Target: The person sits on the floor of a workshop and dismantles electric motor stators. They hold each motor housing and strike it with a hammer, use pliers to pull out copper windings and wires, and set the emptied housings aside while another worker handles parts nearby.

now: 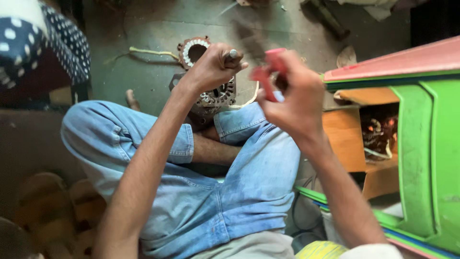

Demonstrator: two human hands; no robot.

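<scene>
Left hand (211,67): grip closed in a fist around a metal rod (233,53), whose rounded end sticks out at the thumb side; the hand hovers right over the stator.
Right hand (294,98): fingers clamped on a red tool (266,72), blurred, so its exact kind cannot be told; it sits at 3 o'clock from the left hand, close beside it.
Stator (215,98): a round metal motor core with slotted inner teeth, lying on the floor between the person's knees, partly hidden under the left fist.
Ring (193,50): a second round motor part with a pale toothed inner edge, on the floor at 11 o'clock from the stator, just beside it.
Cord (151,52): a pale yellowish strand on the floor, running off at 9 o'clock from the ring.
Jeans (230,192): light blue, cuffs rolled, legs crossed on the floor.
Stool (421,144): green plastic with a red top edge, at 3 o'clock from the hands; orange pieces and copper windings show inside it.
Sandals (52,206): brown, at 8 o'clock, beside the left leg.
Cloth (38,43): dark blue with white dots, at 10 o'clock.
</scene>
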